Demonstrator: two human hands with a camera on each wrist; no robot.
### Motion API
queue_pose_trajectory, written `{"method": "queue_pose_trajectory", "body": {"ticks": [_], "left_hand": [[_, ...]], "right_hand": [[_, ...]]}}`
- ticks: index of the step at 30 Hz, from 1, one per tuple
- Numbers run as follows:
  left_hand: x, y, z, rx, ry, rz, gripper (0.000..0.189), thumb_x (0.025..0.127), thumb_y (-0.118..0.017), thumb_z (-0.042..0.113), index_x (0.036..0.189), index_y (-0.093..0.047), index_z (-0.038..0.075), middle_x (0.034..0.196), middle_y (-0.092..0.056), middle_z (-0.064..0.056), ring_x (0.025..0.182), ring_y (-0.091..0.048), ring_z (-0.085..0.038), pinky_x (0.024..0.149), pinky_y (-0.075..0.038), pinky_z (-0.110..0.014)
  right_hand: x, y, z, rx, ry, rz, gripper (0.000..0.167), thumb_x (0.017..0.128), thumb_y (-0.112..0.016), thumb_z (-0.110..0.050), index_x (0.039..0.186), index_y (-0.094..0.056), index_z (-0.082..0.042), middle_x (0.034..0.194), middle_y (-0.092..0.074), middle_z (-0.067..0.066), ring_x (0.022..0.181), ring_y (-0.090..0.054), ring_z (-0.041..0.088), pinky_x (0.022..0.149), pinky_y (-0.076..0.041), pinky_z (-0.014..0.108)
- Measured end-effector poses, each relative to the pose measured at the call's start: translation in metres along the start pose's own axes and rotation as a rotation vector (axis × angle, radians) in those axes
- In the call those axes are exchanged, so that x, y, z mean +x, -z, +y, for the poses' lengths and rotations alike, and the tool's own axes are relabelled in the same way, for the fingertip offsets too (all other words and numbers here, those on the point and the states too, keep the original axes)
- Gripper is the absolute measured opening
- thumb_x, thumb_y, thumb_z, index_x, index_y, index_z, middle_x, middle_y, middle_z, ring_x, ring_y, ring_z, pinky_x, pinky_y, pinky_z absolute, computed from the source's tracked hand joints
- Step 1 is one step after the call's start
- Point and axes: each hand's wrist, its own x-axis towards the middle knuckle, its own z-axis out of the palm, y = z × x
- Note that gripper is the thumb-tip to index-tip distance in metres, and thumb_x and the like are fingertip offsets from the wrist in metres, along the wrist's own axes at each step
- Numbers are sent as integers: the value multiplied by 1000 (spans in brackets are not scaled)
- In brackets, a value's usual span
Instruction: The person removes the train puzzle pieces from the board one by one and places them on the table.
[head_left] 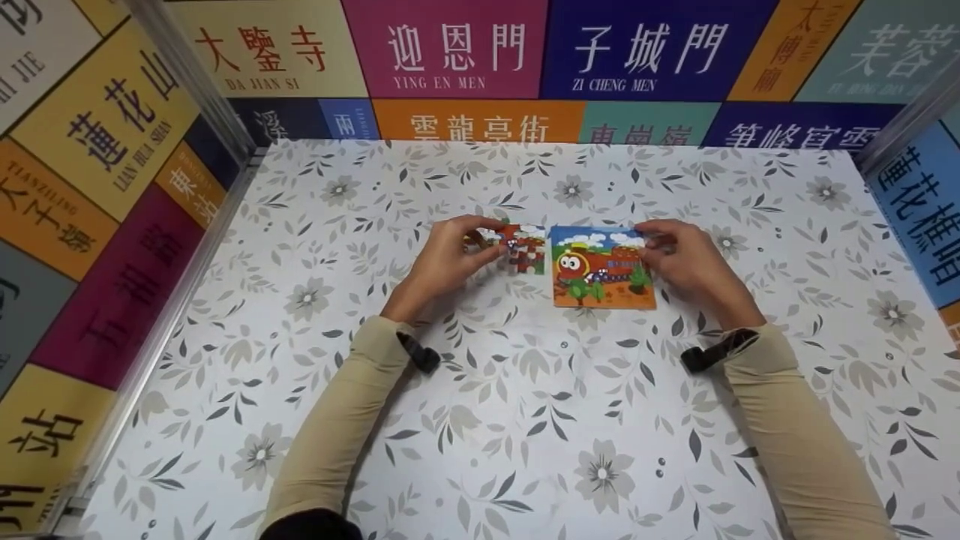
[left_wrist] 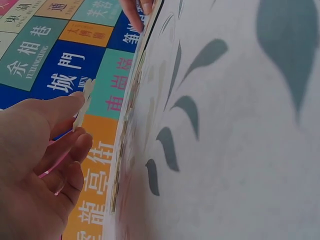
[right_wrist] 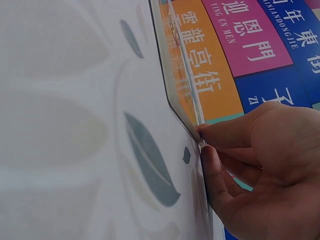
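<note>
My left hand pinches a small jigsaw piece between thumb and forefinger. The piece appears nearly edge-on in the left wrist view. Right beside those fingertips lies a partly joined jigsaw with red, blue and green printing and a stepped lower edge. A square picture card to its right shows a red cartoon train with big eyes under a blue sky. My right hand pinches this card at its right edge, thumb and forefinger meeting at a corner in the right wrist view. The fingers partly hide that edge.
A white tabletop with grey flowers and leaves lies under everything. Colourful panels with large characters stand along its back and both sides. Each wrist wears a dark strap with a small camera, such as the left wrist camera.
</note>
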Motion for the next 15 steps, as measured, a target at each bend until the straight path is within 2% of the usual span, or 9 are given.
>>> {"method": "queue_pose_trajectory", "body": {"ticks": [3, 9, 15], "left_hand": [[0, 0, -2, 4, 14, -31, 38, 98, -83, 23, 133, -76, 9, 130, -78, -7, 106, -76, -22, 97, -62, -39], [-1, 3, -7, 58, 17, -108, 46, 98, -82, 18, 141, -71, 4, 127, -78, -12, 105, -75, -26, 95, -61, -40], [-3, 7, -7, 172, 60, -190, 39, 99, -82, 23, 135, -77, 12, 130, -77, -6, 114, -71, -21, 101, -57, -40]], "right_hand": [[0, 0, 0, 5, -10, -7, 53, 106, -66, -10, 158, -57, -13, 144, -64, 25, 131, -63, 42, 112, -50, 54], [1, 1, 0, -9, -20, -12, 53, 106, -65, -10, 159, -55, -14, 144, -63, 25, 132, -61, 42, 114, -48, 56], [1, 1, -3, -11, -60, -31, 54, 108, -65, -14, 161, -54, -17, 147, -61, 23, 135, -59, 41, 116, -47, 57]]}}
